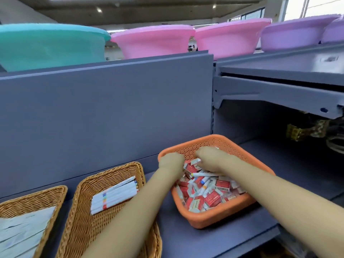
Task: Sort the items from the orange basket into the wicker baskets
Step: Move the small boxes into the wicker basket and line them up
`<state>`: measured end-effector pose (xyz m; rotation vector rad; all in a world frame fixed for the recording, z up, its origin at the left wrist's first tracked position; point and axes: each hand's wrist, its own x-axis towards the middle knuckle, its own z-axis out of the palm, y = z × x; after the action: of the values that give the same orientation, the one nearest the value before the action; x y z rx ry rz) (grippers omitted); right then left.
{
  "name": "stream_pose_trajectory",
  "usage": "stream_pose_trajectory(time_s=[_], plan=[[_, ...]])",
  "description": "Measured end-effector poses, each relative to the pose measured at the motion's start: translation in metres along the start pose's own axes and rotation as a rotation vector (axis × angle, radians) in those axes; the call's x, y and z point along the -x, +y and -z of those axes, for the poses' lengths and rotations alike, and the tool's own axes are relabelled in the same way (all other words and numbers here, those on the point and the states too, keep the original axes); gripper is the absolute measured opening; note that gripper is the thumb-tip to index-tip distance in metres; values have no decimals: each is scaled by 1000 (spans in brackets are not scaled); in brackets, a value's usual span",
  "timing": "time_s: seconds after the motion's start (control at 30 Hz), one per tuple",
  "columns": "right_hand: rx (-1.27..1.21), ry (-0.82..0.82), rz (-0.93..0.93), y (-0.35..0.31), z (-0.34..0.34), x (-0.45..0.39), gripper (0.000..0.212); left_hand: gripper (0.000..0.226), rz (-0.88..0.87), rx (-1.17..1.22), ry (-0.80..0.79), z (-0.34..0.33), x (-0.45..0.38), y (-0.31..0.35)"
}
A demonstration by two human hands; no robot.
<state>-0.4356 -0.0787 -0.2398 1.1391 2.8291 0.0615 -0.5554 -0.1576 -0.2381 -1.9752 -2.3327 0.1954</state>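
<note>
A: Orange plastic, perforated: the orange basket (214, 218) sits on the grey shelf (186, 239), heaped with small red-and-white boxes (214, 199) and a few white markers (202, 175). Where do I have the hands?

B: Both are inside the basket at its far side. I see the left hand (170, 161) curled at the far-left rim, above the boxes; the right hand (209, 158) lies over the pile, a marker just below its wrist. Fingers of both fold under and away, so I cannot tell what, if anything, they pinch.

A: Surroundings?

B: The near wicker basket (81, 211), left of my left forearm, holds a row of markers (115, 194); the far-left wicker basket (28, 202) holds white sheets (22, 231). My left forearm crosses the near basket's right edge.
</note>
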Motion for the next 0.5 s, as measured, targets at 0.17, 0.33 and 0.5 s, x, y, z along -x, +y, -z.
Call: stream_pose_trajectory(time_s=[0.17,0.33,0.5], plan=[[67,-45,61,-6,-16,-18,21,19,67,29,-4,-4,-2,6],[-49,-66,16,-1,-23,-26,22,17,134,87,32,-7,-1,4],[-248,53,-25,6,-6,-14,26,22,199,371,177,-11,-1,-2]])
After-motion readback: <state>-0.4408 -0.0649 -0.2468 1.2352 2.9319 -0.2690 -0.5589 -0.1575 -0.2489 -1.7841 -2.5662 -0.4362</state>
